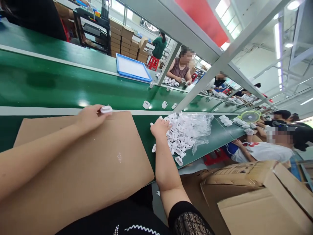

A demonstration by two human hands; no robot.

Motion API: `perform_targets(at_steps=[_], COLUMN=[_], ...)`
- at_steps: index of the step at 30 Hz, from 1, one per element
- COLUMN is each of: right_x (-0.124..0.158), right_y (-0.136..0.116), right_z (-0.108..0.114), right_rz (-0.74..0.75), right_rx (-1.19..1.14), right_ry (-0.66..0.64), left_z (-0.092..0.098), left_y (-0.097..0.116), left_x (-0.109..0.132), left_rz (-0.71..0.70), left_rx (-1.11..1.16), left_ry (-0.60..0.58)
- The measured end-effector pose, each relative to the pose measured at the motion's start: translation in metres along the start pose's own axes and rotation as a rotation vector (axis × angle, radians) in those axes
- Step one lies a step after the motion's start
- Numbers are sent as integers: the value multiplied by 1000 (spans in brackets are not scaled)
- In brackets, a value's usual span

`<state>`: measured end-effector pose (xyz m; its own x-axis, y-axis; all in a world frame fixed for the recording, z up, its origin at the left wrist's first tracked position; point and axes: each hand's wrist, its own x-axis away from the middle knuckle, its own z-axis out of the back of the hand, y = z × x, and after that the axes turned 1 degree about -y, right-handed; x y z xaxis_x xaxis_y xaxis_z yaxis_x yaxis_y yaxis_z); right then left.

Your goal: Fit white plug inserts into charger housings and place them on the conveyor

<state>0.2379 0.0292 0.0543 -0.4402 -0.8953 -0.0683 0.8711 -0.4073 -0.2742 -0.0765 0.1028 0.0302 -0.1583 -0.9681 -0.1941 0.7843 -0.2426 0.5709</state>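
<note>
My left hand (90, 117) is closed on a small white plastic housing (106, 109), gripped between thumb and fingers above the far edge of a flat cardboard sheet (97, 156). At the left edge of a heap of small white plastic parts (179, 133) is my right hand (160, 127), its fingers apart and the fingertips touching or close to the parts. Clear plastic bagging (202, 125) lies over the right side of that heap. Several similar white housings, such as one rounded housing (146, 104), stand on the green belt (97, 88) beyond my hands.
A blue-rimmed tray (133, 76) rests across the belt. Metal frame posts (195, 89) slant overhead. Open cardboard boxes (244, 189) stand close on my right. A co-worker (266, 147) sits further along the bench, near a green fan (249, 116); another person (181, 68) works opposite.
</note>
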Motion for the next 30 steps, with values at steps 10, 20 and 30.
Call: perform_targets(at_steps=[10,20,30], right_x=[-6,27,40], right_y=[12,-22,-41], right_z=[4,-7,-33], right_rz=[17,394,723], right_rx=[128,-183,-280], right_ry=[-97,-90,-316], left_z=[10,-73,-124], left_y=[-46,65,97], left_x=[-69,-93,-115], left_rz=[306,-174,91], left_rx=[-90,90,282], left_ry=[194,115,-42])
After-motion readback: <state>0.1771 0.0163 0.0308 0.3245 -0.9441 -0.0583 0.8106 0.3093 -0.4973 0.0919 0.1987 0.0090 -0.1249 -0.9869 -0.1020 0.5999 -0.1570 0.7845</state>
